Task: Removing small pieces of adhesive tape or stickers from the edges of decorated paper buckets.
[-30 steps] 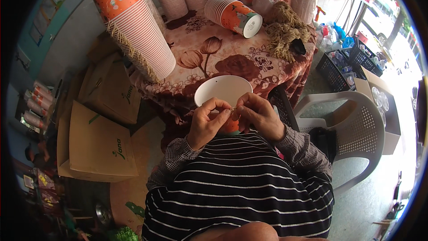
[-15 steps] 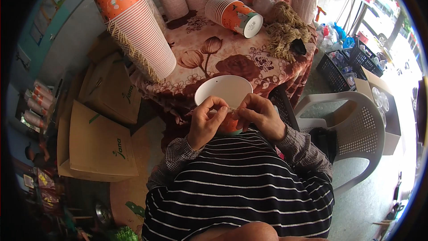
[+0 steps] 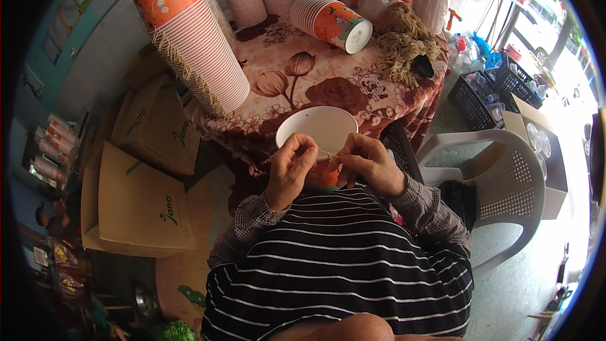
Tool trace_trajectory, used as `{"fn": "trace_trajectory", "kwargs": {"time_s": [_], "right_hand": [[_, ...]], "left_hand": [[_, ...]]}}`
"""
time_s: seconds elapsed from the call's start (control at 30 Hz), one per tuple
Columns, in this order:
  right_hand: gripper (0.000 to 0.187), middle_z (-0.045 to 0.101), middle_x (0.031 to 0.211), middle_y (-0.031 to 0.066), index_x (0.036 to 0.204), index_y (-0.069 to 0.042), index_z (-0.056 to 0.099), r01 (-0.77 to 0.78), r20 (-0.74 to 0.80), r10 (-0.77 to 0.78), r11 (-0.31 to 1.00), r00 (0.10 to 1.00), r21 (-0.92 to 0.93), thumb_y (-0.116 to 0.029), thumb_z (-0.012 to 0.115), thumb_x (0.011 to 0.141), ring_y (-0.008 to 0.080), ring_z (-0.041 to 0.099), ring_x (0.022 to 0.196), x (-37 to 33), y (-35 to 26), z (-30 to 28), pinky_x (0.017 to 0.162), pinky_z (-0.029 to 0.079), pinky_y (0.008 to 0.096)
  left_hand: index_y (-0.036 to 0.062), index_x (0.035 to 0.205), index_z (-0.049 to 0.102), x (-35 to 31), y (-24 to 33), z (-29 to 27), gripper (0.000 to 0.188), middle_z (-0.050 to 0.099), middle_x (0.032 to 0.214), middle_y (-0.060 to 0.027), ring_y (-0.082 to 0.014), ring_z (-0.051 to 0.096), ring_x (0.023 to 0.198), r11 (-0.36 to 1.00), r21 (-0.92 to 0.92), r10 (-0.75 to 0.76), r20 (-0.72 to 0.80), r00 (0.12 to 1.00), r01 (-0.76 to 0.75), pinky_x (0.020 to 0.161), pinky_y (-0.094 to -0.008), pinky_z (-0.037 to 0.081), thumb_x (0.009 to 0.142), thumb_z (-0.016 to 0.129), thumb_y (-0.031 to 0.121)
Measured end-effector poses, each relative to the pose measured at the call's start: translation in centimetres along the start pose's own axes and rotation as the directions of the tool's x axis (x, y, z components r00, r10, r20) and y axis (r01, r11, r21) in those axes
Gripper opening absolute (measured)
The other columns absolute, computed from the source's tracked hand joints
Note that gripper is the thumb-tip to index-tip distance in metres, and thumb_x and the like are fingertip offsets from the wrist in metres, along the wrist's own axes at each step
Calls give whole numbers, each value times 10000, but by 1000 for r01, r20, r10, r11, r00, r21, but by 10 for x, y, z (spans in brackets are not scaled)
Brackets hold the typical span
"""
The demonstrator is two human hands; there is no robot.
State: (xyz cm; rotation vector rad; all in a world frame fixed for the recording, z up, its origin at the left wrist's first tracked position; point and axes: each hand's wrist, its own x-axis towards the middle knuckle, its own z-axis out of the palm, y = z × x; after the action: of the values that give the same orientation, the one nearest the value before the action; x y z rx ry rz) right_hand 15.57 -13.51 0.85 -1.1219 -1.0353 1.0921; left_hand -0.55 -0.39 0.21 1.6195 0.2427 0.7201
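Note:
A thin beige cord point(image 3: 327, 154) runs between my hands, above the near side of a paper bucket point(image 3: 319, 120) with a white inside and an orange printed outside. My left hand point(image 3: 291, 167) pinches one end of the cord between thumb and fingertips. On the other side, my right hand point(image 3: 371, 163) is closed on the cord too, its fingers bent over the bucket's near right rim. The bucket stands upright against my striped shirt, at the table's front edge. Whether the cord is fixed to the bucket is hidden by my fingers.
A tall stack of paper buckets point(image 3: 202, 50), hung with cord loops, stands left on the cloth-covered table point(image 3: 271, 69). Another stack point(image 3: 331, 22) lies on its side near a heap of beige cords point(image 3: 407, 44). Cardboard boxes point(image 3: 148, 196) are left, a plastic chair point(image 3: 505, 183) right.
My left hand has drawn slightly away from my right, and more of the cord now shows stretched between them. The bucket has stayed in place.

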Motion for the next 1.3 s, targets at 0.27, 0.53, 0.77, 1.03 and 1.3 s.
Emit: {"fn": "trace_trajectory", "kwargs": {"time_s": [0.27, 0.53, 0.77, 1.03, 1.3], "right_hand": [[98, 651, 786, 89, 973, -15, 487, 26, -67, -23, 999, 998, 40, -107, 518, 969, 137, 648, 619, -5, -5, 3, 539, 526, 228], [116, 634, 776, 41, 1001, -20, 514, 96, -32, -97, 995, 995, -29, -130, 542, 974, 89, 615, 651, -9, -7, 11, 553, 502, 219], [211, 630, 794, 2, 1124, -33, 585, 146, -69, -144, 989, 987, 18, -143, 611, 946, 55, 594, 658, -4, 0, 13, 557, 512, 201], [83, 597, 724, -18, 983, -31, 612, 155, -140, -167, 983, 976, -94, -105, 592, 951, 31, 557, 617, -4, 5, 15, 531, 483, 185], [70, 566, 692, -5, 958, -6, 563, 215, -194, -253, 956, 948, -198, -76, 569, 959, 32, 503, 531, -2, 10, 17, 469, 408, 186]], "left_hand": [[35, 994, 643, -2, 10, -6, 135, 590, 749, 4, -45, 529, 695, 952, 291, 70, 90, 993, -93, 657, -201, 444, 913, 644, 143], [35, 980, 651, -2, 1, 1, 106, 630, 708, -4, -78, 580, 624, 937, 305, 129, 160, 979, -173, 656, -208, 467, 898, 661, 101], [34, 963, 655, -3, -10, 1, 106, 649, 824, -54, -103, 590, 673, 963, 249, 84, 98, 992, -106, 636, -231, 471, 894, 669, 114], [41, 943, 667, -4, -8, 2, 101, 646, 794, -44, -129, 570, 695, 951, 295, 67, 105, 992, -96, 664, -264, 461, 880, 682, 119], [47, 942, 667, -3, -3, 3, 91, 688, 847, -67, -195, 582, 796, 945, 309, 75, 110, 991, -106, 764, -305, 445, 874, 670, 108]]}}
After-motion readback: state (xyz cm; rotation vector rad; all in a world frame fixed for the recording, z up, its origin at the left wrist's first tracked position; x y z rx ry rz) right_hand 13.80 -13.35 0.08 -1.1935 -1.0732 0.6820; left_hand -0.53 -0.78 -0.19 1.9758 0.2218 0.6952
